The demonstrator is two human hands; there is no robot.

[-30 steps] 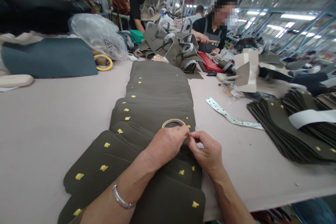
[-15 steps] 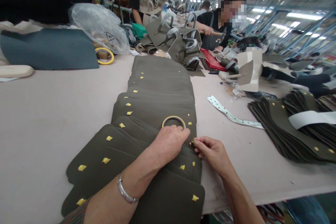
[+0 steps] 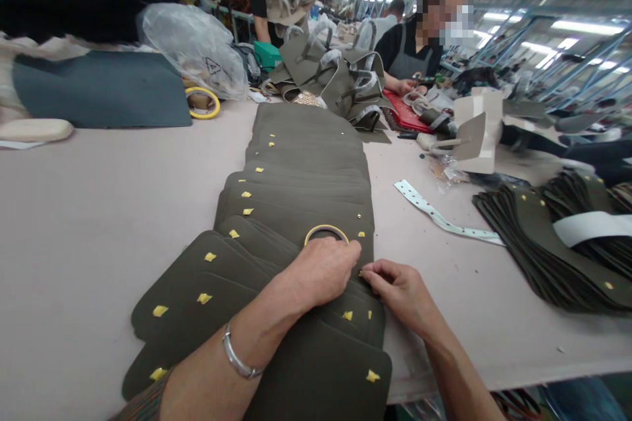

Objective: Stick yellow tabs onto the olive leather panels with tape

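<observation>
Flat dark green pieces (image 3: 296,194) lie on top of each other in a long row on the bench (image 3: 79,223), from the middle of the frame down to the bottom. Small yellow squares (image 3: 210,257) are stuck on them near the sides. The left hand (image 3: 328,273), below a yellow tape ring (image 3: 326,227), rests on the pieces with its fingers bent in close; I cannot tell if they hold the ring, as the hand hides its lower part. At the right side of the row, the right hand (image 3: 399,289) has its thumb and finger pinched narrow on a tiny yellow bit (image 3: 361,274). A pale strip with dots (image 3: 427,216) lies to the right, near a dark pile (image 3: 536,247) with a white band (image 3: 590,228). A clear plastic bag (image 3: 190,46) sits upper left.
</observation>
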